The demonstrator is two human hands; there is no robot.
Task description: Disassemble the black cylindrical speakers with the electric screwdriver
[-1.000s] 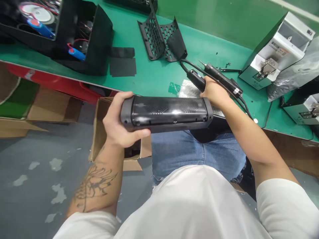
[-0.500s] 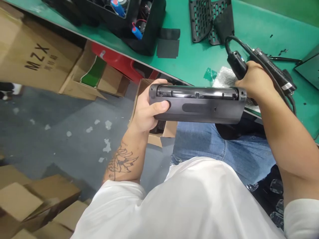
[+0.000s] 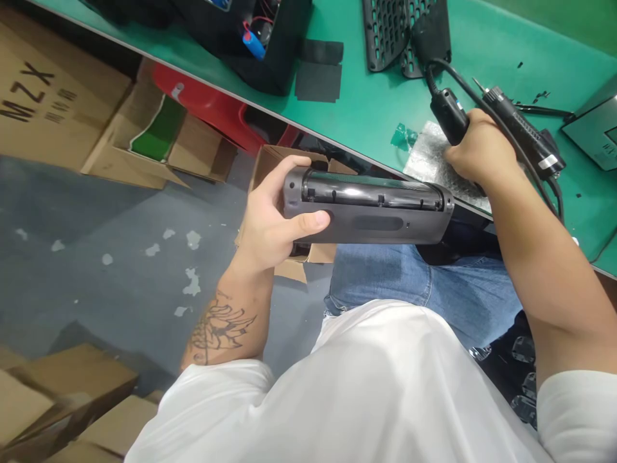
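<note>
My left hand (image 3: 274, 215) grips the left end of a long dark grey plastic housing (image 3: 337, 225), thumb across its front and fingers behind. The housing has a glossy black curved strip along its top and a recessed oval on its face. It is held in the air between the bench edge and my lap. My right hand (image 3: 484, 148) is closed around a black corded electric screwdriver (image 3: 449, 117), its cable leaving the upper end; the working end is hidden. Beside that hand a second electric screwdriver (image 3: 525, 132), with a thin bit, lies on the green bench (image 3: 371, 122).
Bubble wrap (image 3: 431, 154) lies near the bench edge. Farther back are perforated black panels (image 3: 383, 32), dark flat pads (image 3: 318, 80) and a black case (image 3: 282, 64) with a blue wired part inside. An open cardboard box (image 3: 292, 270) stands below the housing; cartons (image 3: 43, 122) and a red stool (image 3: 207, 103) stand left.
The housing has tipped, its right end lower and turned away from my right hand, showing more of the glossy strip. The view has shifted slightly. Both hands keep their grips.
</note>
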